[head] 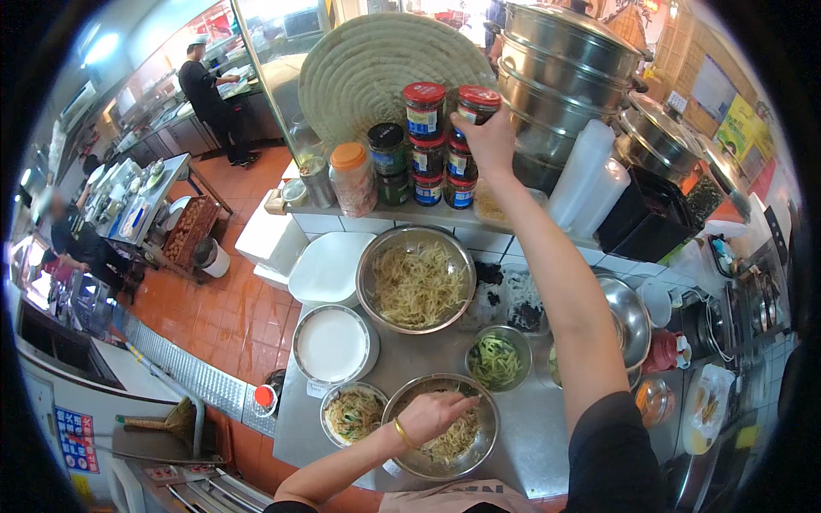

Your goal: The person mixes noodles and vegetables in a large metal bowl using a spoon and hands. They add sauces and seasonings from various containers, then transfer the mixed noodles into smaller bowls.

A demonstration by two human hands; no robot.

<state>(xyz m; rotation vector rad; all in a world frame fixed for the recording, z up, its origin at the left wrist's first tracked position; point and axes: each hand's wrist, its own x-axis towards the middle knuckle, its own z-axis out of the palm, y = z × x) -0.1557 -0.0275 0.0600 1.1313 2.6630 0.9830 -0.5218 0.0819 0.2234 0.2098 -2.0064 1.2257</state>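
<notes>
At the shelf, my right hand grips the top glass jar with a red lid, thumb on its near side and most fingers hidden. The jar is at the top of a column of like jars; whether it is lifted off is unclear. My left hand, a gold bangle on its wrist, is over a steel mixing bowl of pale shredded food. Its fingertips are bunched near the bowl's far side; what they hold is not clear. Left of that bowl stands a plate of mixed shreds.
A larger steel bowl of pale shreds stands behind, with a bowl of cut green vegetable nearer. White plates are stacked at left. Large steamer pots rise beside the shelf. Two people work farther off.
</notes>
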